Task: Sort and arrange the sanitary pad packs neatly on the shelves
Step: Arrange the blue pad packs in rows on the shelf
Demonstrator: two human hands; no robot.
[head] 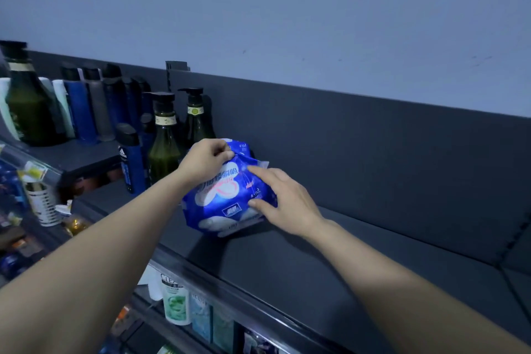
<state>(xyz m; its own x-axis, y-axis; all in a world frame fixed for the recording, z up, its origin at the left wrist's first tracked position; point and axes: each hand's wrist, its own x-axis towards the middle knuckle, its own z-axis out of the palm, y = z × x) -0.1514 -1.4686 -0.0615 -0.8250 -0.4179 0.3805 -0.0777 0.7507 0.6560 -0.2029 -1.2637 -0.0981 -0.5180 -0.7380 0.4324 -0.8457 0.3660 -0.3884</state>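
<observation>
A blue sanitary pad pack (227,204) with white and pink print stands tilted on the dark top shelf (330,261), near its left end. My left hand (205,159) pinches the pack's crumpled top edge. My right hand (283,201) lies against the pack's right side, fingers straight, index finger and thumb touching the wrapper. The pack's back side is hidden.
Dark green pump bottles (166,138) and blue bottles (130,158) stand just left of the pack. More bottles (83,103) line the shelf at far left. Below the shelf's front edge are green and white bottles (175,304). A dark back panel (373,152) rises behind the shelf.
</observation>
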